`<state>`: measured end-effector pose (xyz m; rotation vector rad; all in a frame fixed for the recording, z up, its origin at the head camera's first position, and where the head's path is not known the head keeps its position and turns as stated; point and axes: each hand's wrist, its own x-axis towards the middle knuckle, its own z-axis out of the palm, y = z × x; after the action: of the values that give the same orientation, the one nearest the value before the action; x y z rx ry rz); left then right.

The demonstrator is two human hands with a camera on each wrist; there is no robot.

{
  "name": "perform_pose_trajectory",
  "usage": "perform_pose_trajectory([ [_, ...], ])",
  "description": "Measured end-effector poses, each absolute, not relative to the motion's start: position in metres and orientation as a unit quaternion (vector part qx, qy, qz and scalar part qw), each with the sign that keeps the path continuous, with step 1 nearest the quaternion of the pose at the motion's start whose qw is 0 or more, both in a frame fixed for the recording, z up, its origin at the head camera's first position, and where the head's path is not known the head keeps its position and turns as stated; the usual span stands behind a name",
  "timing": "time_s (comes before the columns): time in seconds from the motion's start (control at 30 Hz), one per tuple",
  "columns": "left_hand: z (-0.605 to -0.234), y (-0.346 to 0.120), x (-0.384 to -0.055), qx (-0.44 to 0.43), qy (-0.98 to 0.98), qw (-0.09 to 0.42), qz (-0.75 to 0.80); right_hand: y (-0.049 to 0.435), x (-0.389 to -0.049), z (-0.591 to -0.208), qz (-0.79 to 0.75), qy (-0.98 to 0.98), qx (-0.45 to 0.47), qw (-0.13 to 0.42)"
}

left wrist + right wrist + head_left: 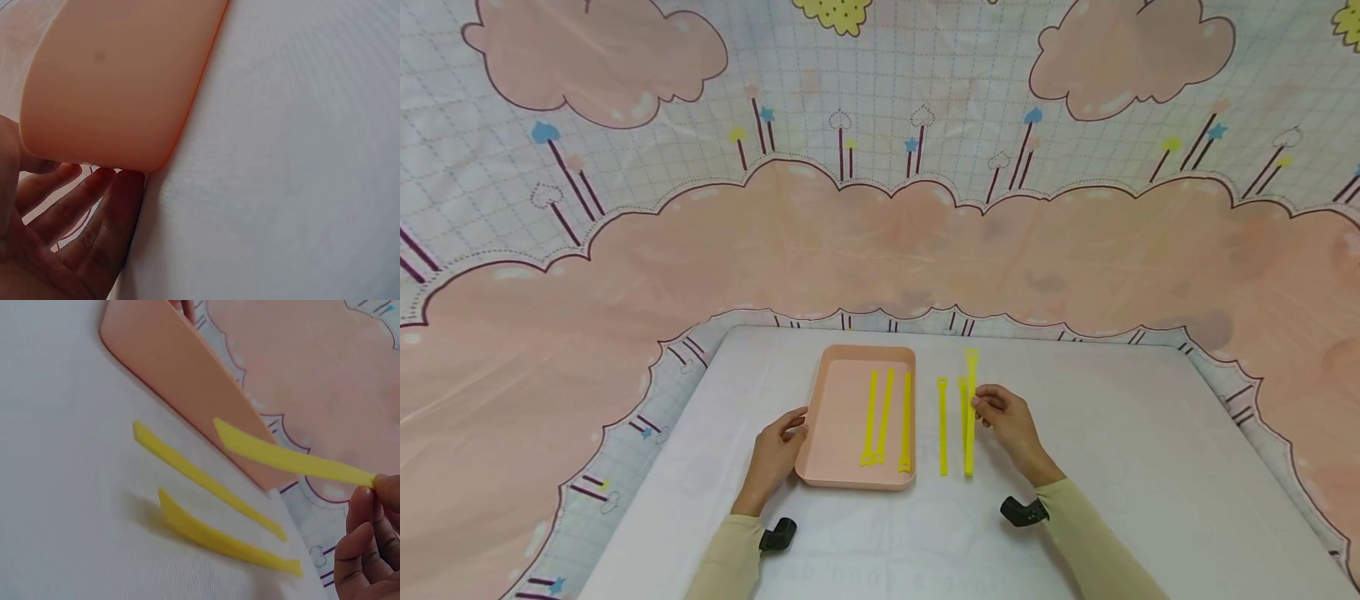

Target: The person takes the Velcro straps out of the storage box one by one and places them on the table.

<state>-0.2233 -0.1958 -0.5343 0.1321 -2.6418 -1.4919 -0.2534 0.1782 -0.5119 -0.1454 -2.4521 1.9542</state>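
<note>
A yellow cable strap (pixel 294 462), held up from the table, is pinched at one end between the thumb and fingers of my right hand (pixel 1009 421). Below it two more yellow straps (pixel 943 429) lie side by side on the table, right of the tray. My left hand (pixel 777 450) holds the left edge of the pink tray (pixel 835 417); in the left wrist view its fingers (pixel 94 219) meet the outer wall, their tips partly hidden. Inside the tray several yellow straps (pixel 884 417) lie lengthwise in its right half, slotted heads toward me.
The tray stands on a white-covered table (pixel 1135 450). Behind the table hangs a pink and white patterned cloth (pixel 880 250). Black wrist cameras (pixel 778 535) are worn on both forearms.
</note>
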Motion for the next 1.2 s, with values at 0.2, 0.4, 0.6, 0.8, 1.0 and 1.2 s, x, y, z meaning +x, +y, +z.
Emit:
perform_pose_trajectory([
  [0.2, -0.535, -0.196, -0.223, 0.043, -0.866, 0.052, -0.495, 0.19, -0.251, -0.517, 0.614, -0.788, -0.042, -0.003],
  [0.4, -0.537, -0.198, -0.224, 0.04, -0.866, 0.053, -0.496, 0.199, -0.251, -0.52, 0.602, -0.797, -0.045, -0.013],
  [0.6, -0.537, -0.199, -0.225, 0.034, -0.864, 0.05, -0.499, 0.207, -0.255, -0.52, 0.585, -0.809, -0.043, -0.029],
  [0.8, -0.538, -0.199, -0.224, 0.033, -0.863, 0.052, -0.502, 0.211, -0.259, -0.521, 0.574, -0.816, -0.042, -0.055],
  [1.0, -0.539, -0.198, -0.225, 0.032, -0.864, 0.059, -0.498, 0.213, -0.262, -0.523, 0.555, -0.826, -0.059, -0.075],
  [1.2, -0.539, -0.198, -0.225, 0.033, -0.867, 0.059, -0.493, 0.216, -0.266, -0.527, 0.521, -0.847, -0.063, -0.08],
])
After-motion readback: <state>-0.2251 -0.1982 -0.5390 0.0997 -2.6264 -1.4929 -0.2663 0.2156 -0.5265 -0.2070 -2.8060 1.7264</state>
